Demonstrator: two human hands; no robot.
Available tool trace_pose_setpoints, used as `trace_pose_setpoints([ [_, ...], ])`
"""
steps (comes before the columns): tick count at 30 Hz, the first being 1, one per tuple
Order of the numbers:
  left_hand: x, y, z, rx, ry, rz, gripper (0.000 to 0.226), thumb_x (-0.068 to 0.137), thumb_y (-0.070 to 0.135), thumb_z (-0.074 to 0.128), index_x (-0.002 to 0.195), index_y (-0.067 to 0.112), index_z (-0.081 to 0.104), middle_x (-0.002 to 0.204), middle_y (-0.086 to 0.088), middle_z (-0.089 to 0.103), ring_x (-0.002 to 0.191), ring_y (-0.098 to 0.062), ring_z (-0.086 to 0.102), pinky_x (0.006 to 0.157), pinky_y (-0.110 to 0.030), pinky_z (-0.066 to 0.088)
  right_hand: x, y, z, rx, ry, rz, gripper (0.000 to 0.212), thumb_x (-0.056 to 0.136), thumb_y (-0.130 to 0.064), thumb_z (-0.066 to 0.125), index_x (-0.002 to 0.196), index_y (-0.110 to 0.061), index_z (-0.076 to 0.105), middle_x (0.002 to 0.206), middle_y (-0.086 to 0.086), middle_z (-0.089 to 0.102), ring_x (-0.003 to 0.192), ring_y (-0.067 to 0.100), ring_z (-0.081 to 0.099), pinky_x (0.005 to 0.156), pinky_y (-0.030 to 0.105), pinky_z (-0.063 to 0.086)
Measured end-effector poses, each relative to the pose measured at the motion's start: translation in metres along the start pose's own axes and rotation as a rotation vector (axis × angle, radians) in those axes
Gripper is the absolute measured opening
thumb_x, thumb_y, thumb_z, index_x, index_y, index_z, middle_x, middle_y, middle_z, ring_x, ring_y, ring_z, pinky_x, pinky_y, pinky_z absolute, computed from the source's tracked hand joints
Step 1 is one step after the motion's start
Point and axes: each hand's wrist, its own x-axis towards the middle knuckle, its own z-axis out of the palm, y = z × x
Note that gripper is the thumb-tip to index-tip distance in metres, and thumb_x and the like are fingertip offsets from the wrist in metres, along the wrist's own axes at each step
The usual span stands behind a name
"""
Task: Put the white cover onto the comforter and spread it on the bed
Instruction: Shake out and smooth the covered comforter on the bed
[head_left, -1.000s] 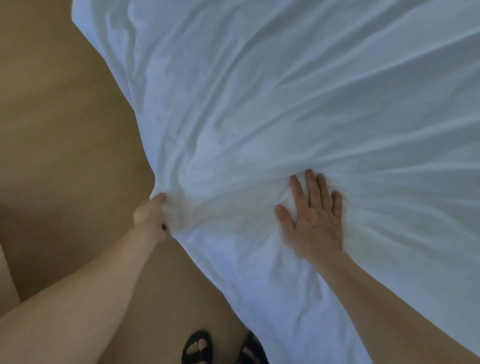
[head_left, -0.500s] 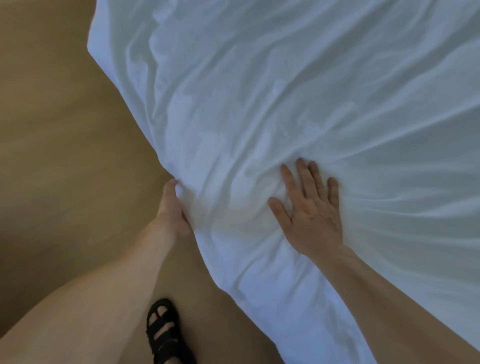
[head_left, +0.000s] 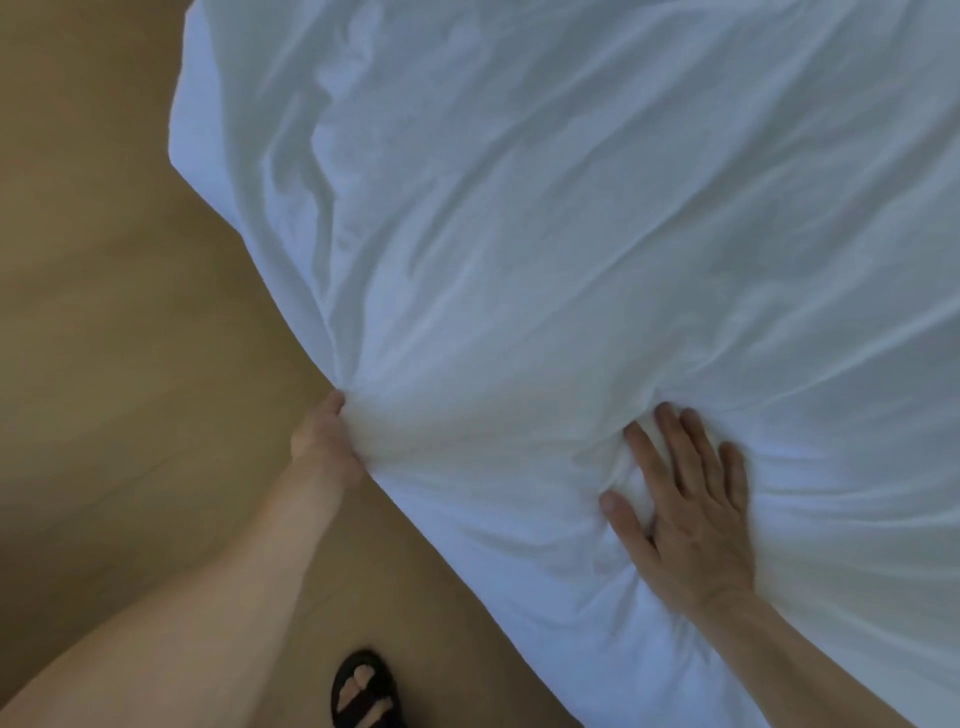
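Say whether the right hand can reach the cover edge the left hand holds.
Probably yes: the right hand lies on the white cover near the left hand gripping its edge; only fabric between.

Left arm bare, extended forward from lower left. Left hand (head_left: 323, 441) grips the edge of the white cover (head_left: 571, 234), with fabric bunched at the grip and most fingers hidden in it. Right arm enters from lower right; right hand (head_left: 685, 504) lies palm down, fingers straight and slightly spread, pressing flat on the cover.
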Motion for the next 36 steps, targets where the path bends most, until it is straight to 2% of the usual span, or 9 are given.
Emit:
trace_pose_setpoints([
  [3,0.009,0.027,-0.027,0.160,0.252,0.206,0.041,0.104,0.019,0.047,0.137,-0.003,0.050,0.130,-0.019,0.056,0.096,-0.017,0.040,0.070,-0.023,0.030,0.001,-0.001,-0.005,-0.009,0.007,-0.019,0.069,0.090,-0.058,0.037,0.150,-0.023,0.039,0.162,0.005,0.028,0.150,0.027,0.023,0.118,0.055,0.016],
  [6,0.002,0.045,-0.037,0.119,0.359,0.370,0.025,0.095,0.024,0.059,0.110,0.005,0.065,0.102,-0.013,0.062,0.087,-0.021,0.053,0.074,-0.030,0.040,0.001,-0.006,-0.009,-0.016,0.016,-0.007,0.069,0.089,-0.056,0.039,0.148,-0.022,0.045,0.160,0.006,0.032,0.148,0.027,0.028,0.117,0.055,0.018],
  [12,0.004,0.013,-0.020,-0.048,-0.169,-0.010,0.028,0.092,0.021,0.051,0.065,0.020,0.048,0.060,0.002,0.053,0.051,-0.017,0.047,0.049,-0.024,0.045,0.044,-0.024,-0.020,0.048,0.219,-0.002,0.060,0.095,-0.053,0.040,0.141,-0.016,0.053,0.133,0.014,0.058,0.118,0.039,0.053,0.104,0.054,0.035],
  [16,0.026,0.006,0.006,0.103,-0.103,-0.028,0.008,0.091,0.012,0.058,0.091,0.011,0.066,0.088,-0.008,0.066,0.080,-0.026,0.062,0.080,-0.044,0.057,0.116,-0.048,-0.011,0.030,0.140,-0.039,0.063,0.095,-0.054,0.035,0.152,-0.026,0.037,0.158,0.008,0.033,0.144,0.033,0.029,0.118,0.050,0.017],
  [19,0.040,0.018,0.024,0.172,-0.176,-0.015,0.015,0.095,0.015,0.057,0.103,0.009,0.067,0.102,-0.007,0.069,0.091,-0.027,0.066,0.078,-0.040,0.057,0.126,-0.049,0.008,0.019,0.020,0.000,0.067,0.094,-0.057,0.028,0.156,-0.034,0.022,0.166,-0.001,0.014,0.153,0.024,0.010,0.122,0.049,0.007],
  [23,0.043,0.039,0.041,0.020,-0.322,0.000,0.028,0.091,0.044,0.058,0.094,0.018,0.068,0.095,-0.005,0.067,0.086,-0.027,0.064,0.081,-0.042,0.050,0.127,-0.045,0.013,0.017,-0.003,-0.009,0.067,0.093,-0.056,0.030,0.156,-0.035,0.019,0.165,-0.001,0.014,0.152,0.024,0.010,0.121,0.049,0.007],
  [29,0.035,0.065,0.042,-0.104,-0.355,-0.004,0.029,0.086,0.040,0.069,0.104,0.018,0.063,0.095,-0.004,0.063,0.084,-0.026,0.058,0.076,-0.036,0.049,0.128,-0.044,0.014,0.010,-0.027,0.000,0.068,0.093,-0.055,0.031,0.156,-0.035,0.016,0.165,0.001,0.014,0.152,0.024,0.010,0.120,0.047,0.007],
  [32,0.036,0.071,0.035,0.126,-0.082,0.025,0.036,0.107,0.011,0.039,0.141,0.006,0.047,0.137,-0.014,0.054,0.119,-0.037,0.054,0.074,-0.018,0.051,0.129,-0.046,0.012,-0.005,-0.055,0.022,0.068,0.093,-0.055,0.030,0.156,-0.034,0.016,0.165,0.001,0.015,0.151,0.023,0.009,0.120,0.044,0.004],
  [36,0.036,0.094,0.006,0.242,0.277,0.293,0.036,0.105,0.020,0.040,0.137,0.006,0.046,0.135,-0.022,0.053,0.123,-0.039,0.053,0.091,-0.037,0.045,0.128,-0.046,0.007,-0.008,-0.131,0.059,0.069,0.093,-0.059,0.023,0.156,-0.039,0.008,0.166,-0.004,0.006,0.153,0.018,0.001,0.122,0.042,-0.001],
])
